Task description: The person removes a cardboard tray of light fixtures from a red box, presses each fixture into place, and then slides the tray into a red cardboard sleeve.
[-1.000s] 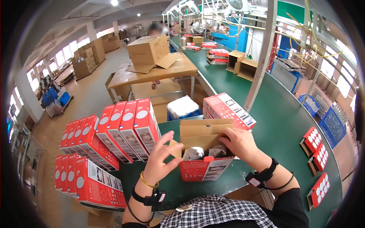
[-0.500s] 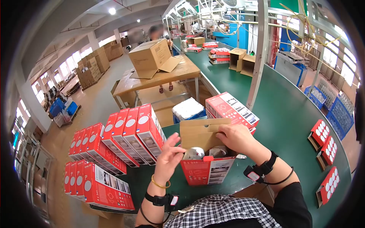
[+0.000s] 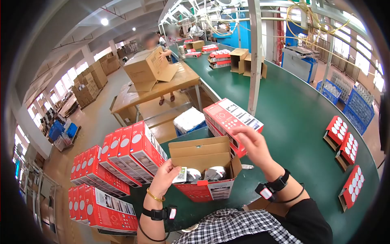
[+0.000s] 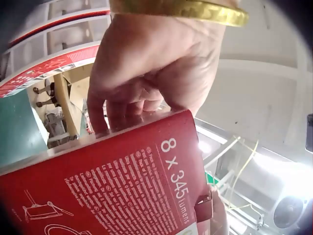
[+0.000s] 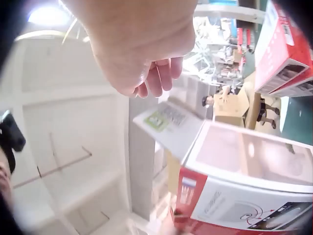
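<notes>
An upright red carton point(image 3: 203, 192), printed "8 x 345 lumens", stands on the green table with its brown lid flap point(image 3: 199, 148) raised at the back. Inside lie two silver-white, rounded things point(image 3: 215, 173) with dark parts. At the carton's left side, my left hand point(image 3: 162, 179) presses its fingers on the side flap point(image 3: 181, 175), which leans inward and bears a label. In the left wrist view these fingers reach over the carton's edge. The right side flap point(image 3: 236, 166) stands up. My right hand point(image 3: 256, 147) is raised beyond it, holding nothing, its fingers loosely bent.
Rows of closed red cartons point(image 3: 103, 205) stand at the left. More red cartons point(image 3: 231, 118) are stacked behind the opened one, beside a blue crate point(image 3: 189, 122). Three red boxes point(image 3: 350, 189) lie along the right edge. A metal post point(image 3: 254, 61) rises from the bench.
The left side flap has tipped inward under my left hand, showing its label. My right hand has let go of the lid flap and moved up and right. The head view has shifted.
</notes>
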A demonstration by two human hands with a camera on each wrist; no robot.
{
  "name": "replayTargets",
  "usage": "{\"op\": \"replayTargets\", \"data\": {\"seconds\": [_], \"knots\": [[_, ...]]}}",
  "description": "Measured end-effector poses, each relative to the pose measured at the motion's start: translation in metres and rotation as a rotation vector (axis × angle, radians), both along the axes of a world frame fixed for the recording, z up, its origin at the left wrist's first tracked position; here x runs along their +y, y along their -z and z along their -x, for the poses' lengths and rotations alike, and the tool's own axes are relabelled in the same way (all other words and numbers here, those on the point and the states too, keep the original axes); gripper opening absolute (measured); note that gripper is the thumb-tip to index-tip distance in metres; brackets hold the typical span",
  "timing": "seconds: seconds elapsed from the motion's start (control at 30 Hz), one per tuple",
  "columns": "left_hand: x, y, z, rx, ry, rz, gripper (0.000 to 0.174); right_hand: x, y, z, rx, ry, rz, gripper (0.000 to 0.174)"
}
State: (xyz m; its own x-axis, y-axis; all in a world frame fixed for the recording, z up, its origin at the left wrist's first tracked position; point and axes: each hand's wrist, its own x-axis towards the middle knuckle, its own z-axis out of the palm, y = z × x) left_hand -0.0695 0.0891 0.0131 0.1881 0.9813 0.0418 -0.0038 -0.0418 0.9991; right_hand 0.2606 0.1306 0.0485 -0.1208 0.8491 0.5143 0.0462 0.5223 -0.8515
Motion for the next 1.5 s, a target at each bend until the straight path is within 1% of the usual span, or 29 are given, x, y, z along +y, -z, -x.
{"op": "replayTargets", "data": {"seconds": [0.03, 0.1, 0.13, 0.17, 0.2, 0.23, 0.3, 0.33, 0.37, 0.4, 0.47, 0.5, 0.53, 0.57, 0.63, 0.7, 0.73, 0.77, 0.83, 0.9, 0.93, 0.97, 1.03, 1.1, 1.17, 1.3, 1.37, 1.43, 1.5], "knots": [[-0.005, 0.004, -0.004, -0.006, 0.001, 0.014, 0.035, 0.0, 0.017, -0.013, 0.159, -0.071, 0.122, 0.031], [-0.015, 0.005, -0.014, -0.034, -0.116, 0.005, 0.029, -0.003, 0.043, -0.027, 0.12, -0.184, 0.305, 0.045], [-0.019, 0.003, -0.021, -0.058, -0.146, 0.001, 0.023, -0.003, 0.051, -0.027, 0.125, -0.18, 0.312, 0.045], [-0.02, 0.005, -0.023, -0.055, -0.142, 0.01, 0.023, -0.003, 0.059, -0.022, 0.144, -0.284, 0.373, 0.05], [-0.021, 0.008, -0.025, 0.003, -0.179, -0.008, 0.022, -0.002, 0.064, -0.018, 0.161, -0.387, 0.434, 0.055], [-0.022, 0.011, -0.027, 0.062, -0.21, -0.029, 0.022, 0.003, 0.067, -0.009, 0.125, -0.466, 0.35, 0.06], [-0.021, 0.01, -0.023, 0.21, -0.278, -0.03, 0.021, 0.014, 0.097, -0.002, 0.239, -0.529, 0.629, 0.063], [-0.019, 0.014, -0.026, 0.048, -0.279, -0.052, 0.017, 0.012, 0.083, -0.003, 0.082, -0.572, 0.548, 0.066], [-0.017, 0.014, -0.026, 0.062, -0.284, -0.067, 0.017, 0.007, 0.062, -0.005, -0.079, -0.587, 0.477, 0.069], [-0.016, 0.016, -0.026, 0.093, -0.305, -0.093, 0.018, -0.004, 0.045, -0.001, -0.095, -0.491, 0.563, 0.069], [-0.014, 0.018, -0.031, -0.061, -0.298, -0.04, 0.02, 0.001, 0.048, 0.004, -0.002, -0.583, 0.465, 0.07], [-0.021, 0.013, -0.033, -0.15, -0.2, -0.035, 0.02, -0.006, 0.03, 0.002, 0.027, -0.592, 0.56, 0.071], [-0.031, 0.021, -0.006, 0.566, -0.081, -0.202, 0.068, 0.003, 0.052, 0.012, 0.102, -0.589, 0.51, 0.069], [-0.031, 0.034, 0.008, 0.607, -0.001, -0.27, 0.065, -0.004, 0.044, 0.013, 0.192, -0.595, 0.572, 0.061], [-0.029, 0.034, 0.001, 0.561, 0.018, -0.347, 0.063, -0.003, 0.058, 0.022, 0.392, -0.64, 0.491, 0.042], [-0.028, 0.033, -0.007, 0.46, -0.038, -0.503, 0.057, -0.002, 0.066, 0.024, 0.415, -0.592, 0.376, 0.026], [-0.026, 0.047, -0.005, 0.247, -0.119, -0.388, 0.056, -0.004, 0.066, 0.022, 0.403, -0.577, 0.341, 0.019], [-0.017, 0.055, 0.001, 0.246, -0.104, -0.387, 0.056, -0.003, 0.068, 0.013, 0.408, -0.563, 0.34, 0.019], [-0.007, 0.064, 0.031, 0.307, -0.054, -0.117, 0.072, 0.006, 0.064, -0.004, 0.121, -0.637, 0.174, 0.025], [-0.002, 0.039, 0.021, -0.237, 0.169, -0.165, 0.019, 0.018, 0.054, -0.024, -0.085, -0.638, 0.014, 0.033], [-0.009, 0.014, 0.017, 0.209, 0.111, -0.317, 0.021, 0.028, 0.058, -0.026, -0.143, -0.651, -0.018, 0.034], [-0.017, -0.011, 0.009, 0.671, 0.053, -0.417, 0.022, 0.02, 0.045, -0.026, -0.303, -0.53, -0.108, 0.039], [-0.032, -0.034, -0.003, 0.704, 0.074, -0.542, 0.029, 0.004, 0.023, -0.028, -0.527, -0.376, -0.331, 0.051], [-0.042, -0.044, -0.013, 0.796, 0.166, -0.624, 0.038, -0.007, 0.015, -0.028, -0.582, -0.339, -0.342, 0.051], [-0.056, -0.047, -0.026, 0.822, 0.098, -0.597, 0.044, -0.015, 0.015, -0.027, -0.602, -0.358, -0.361, 0.049], [-0.052, -0.045, -0.025, 0.84, 0.056, -0.683, 0.037, -0.022, 0.008, -0.02, -0.675, -0.219, -0.489, 0.042], [-0.049, -0.053, -0.026, 0.811, 0.016, -0.67, 0.033, -0.022, 0.005, -0.017, -0.59, -0.201, -0.318, 0.039], [-0.044, -0.051, -0.023, 0.675, 0.013, -0.576, 0.032, -0.022, 0.003, -0.014, -0.556, -0.194, -0.307, 0.037], [-0.041, -0.045, -0.023, 0.683, -0.01, -0.609, 0.032, -0.024, 0.007, -0.013, -0.613, -0.126, -0.382, 0.037]]}}
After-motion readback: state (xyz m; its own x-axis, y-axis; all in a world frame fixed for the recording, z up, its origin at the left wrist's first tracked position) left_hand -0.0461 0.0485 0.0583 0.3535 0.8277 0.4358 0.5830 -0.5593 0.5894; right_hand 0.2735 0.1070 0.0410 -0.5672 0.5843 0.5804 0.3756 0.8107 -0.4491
